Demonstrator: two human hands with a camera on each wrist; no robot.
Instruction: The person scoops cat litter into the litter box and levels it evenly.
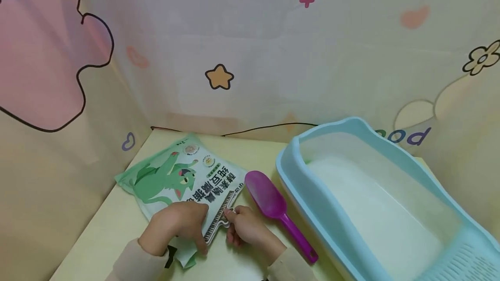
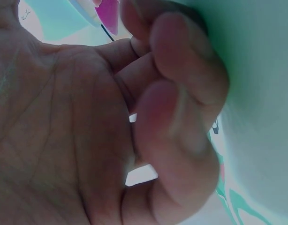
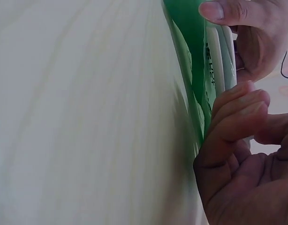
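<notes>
A white and green bag (image 1: 164, 181) with a cat picture lies flat, a long striped clip (image 1: 219, 217) across it near its folded end. My right hand (image 1: 250, 229) pinches the clip's handle between thumb and fingers. Over the bag's near end, my left hand (image 1: 177, 224) grips the bag beside the clip, its thumb near the clip's lower end. The left wrist view shows the curled left hand (image 2: 172, 103) against the bag's surface (image 2: 261, 93). In the right wrist view, the right hand (image 3: 247, 164) and the left hand (image 3: 261, 42) are both at the bag's green edge (image 3: 188, 56).
A purple scoop (image 1: 273, 205) lies just right of the bag, its handle toward the near side. Beyond it, a large blue-rimmed white tray (image 1: 312, 198) takes up the right side. Printed cloth (image 1: 254, 55) hangs behind and at the sides of the pale tabletop (image 1: 105, 229).
</notes>
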